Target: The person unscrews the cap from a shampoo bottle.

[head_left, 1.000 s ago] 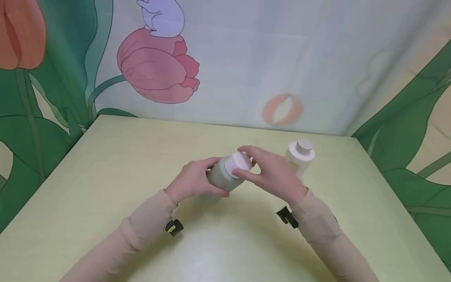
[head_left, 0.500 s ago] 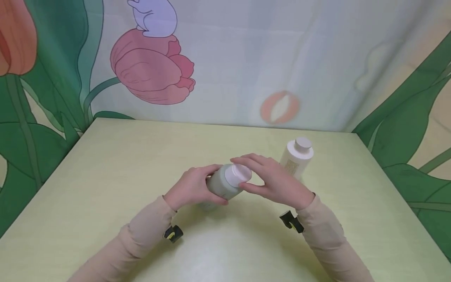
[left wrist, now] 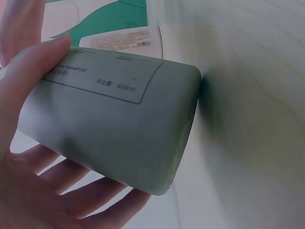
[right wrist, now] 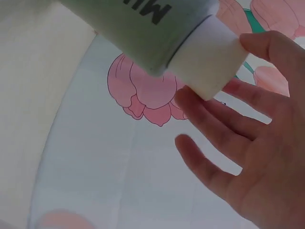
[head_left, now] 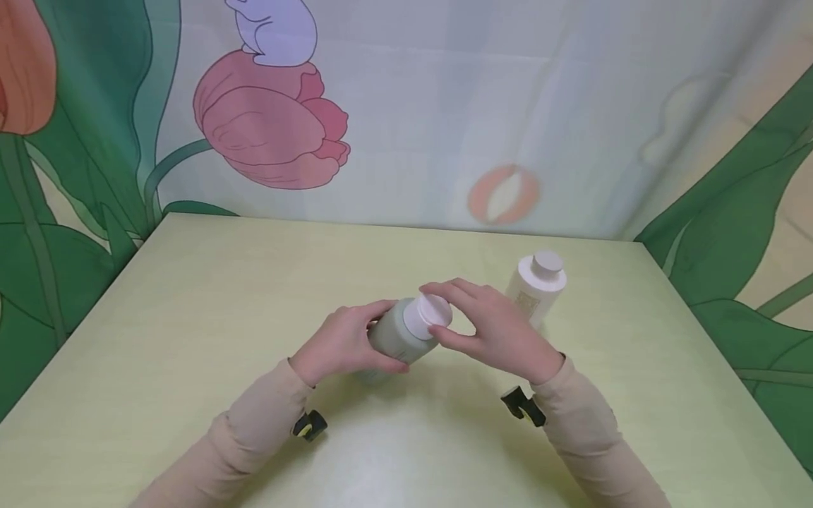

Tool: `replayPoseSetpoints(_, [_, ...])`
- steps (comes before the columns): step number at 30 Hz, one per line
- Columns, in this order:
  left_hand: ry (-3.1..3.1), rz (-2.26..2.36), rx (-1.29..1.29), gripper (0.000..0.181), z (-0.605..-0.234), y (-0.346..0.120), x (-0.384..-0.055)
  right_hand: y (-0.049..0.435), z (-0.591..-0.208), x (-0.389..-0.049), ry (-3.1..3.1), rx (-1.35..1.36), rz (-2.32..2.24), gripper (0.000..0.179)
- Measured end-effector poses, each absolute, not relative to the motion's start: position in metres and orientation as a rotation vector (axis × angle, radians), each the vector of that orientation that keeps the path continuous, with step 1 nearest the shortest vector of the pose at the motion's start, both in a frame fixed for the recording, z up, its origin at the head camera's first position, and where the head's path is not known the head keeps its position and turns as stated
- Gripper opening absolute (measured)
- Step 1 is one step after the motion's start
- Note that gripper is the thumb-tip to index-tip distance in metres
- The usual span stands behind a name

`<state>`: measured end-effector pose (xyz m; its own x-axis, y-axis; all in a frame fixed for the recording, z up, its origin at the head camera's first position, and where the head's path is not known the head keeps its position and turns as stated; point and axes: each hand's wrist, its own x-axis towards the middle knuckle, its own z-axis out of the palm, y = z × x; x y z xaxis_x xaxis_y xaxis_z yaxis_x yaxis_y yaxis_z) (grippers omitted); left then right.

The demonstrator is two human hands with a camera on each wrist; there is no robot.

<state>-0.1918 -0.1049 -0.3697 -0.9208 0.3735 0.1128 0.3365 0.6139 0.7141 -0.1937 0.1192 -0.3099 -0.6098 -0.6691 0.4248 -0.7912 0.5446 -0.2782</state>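
Observation:
A grey-green shampoo bottle [head_left: 396, 335] with a white cap [head_left: 428, 315] tilts to the right over the table in the head view. My left hand [head_left: 346, 339] grips its body; in the left wrist view the thumb [left wrist: 45, 62] lies across the printed side and the fingers wrap underneath. The bottle's base [left wrist: 183, 133] is close to the tabletop. My right hand [head_left: 498, 328] pinches the cap between thumb and fingers. The right wrist view shows the thumb [right wrist: 259, 44] at one edge of the cap and fingertips at the other, with one finger standing off it.
A white bottle [head_left: 536, 286] with a narrower white cap stands upright behind my right hand. The pale yellow table [head_left: 254, 282] ends at a printed curtain [head_left: 406, 127] with flowers. A small black device [head_left: 524, 407] sits by each wrist.
The bottle and both hands sit slightly lower in the head view than a second ago. My right fingers have shifted around the cap, and the view has turned slightly.

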Motion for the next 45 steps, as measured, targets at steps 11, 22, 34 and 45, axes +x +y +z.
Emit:
replayPoseSetpoints(11, [2.864, 1.119, 0.632, 0.073, -0.366, -0.101, -0.189, 0.120, -0.307, -0.195, -2.568, 1.056, 0.723, 0.045])
replayPoseSetpoints(22, [2.851, 1.165, 0.645, 0.069, -0.369, -0.100, -0.188, 0.124, -0.306, -0.194, -2.538, 1.250, 0.750, 0.045])
replayPoseSetpoints(34, [2.859, 1.121, 0.651, 0.073, -0.372, -0.100, -0.186, 0.126, -0.311, -0.194, -2.560, 1.072, 0.743, 0.030])
replayPoseSetpoints(45, [2.899, 1.091, 0.671, 0.073, -0.370, -0.098, -0.185, 0.135, -0.304, -0.195, -2.519, 1.235, 0.580, 0.045])
